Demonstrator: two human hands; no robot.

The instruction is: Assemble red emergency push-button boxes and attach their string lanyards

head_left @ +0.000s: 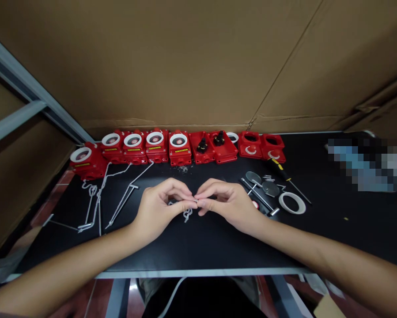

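Note:
My left hand (163, 207) and my right hand (223, 201) meet over the middle of the black table (191, 247). Both are closed in a pinch, thumbs and fingertips pressed on a small metal piece (195, 200), too small to name. Just under my left fingers shows a thin pale chain (187, 215); whether it joins the piece is hidden. Close to my right wrist lie a T-shaped metal rod (262, 199), clear glass discs (270, 189) and several small screws (268, 178).
Along the back stand several red alarm boxes (180, 152), plus opened red housings (223, 152) and covers (251, 150). Small hammers on chains (123, 201) lie left. At right are a screwdriver (279, 167), a white ring (292, 203) and a blurred-out item (364, 163). Cardboard (185, 66) walls the back.

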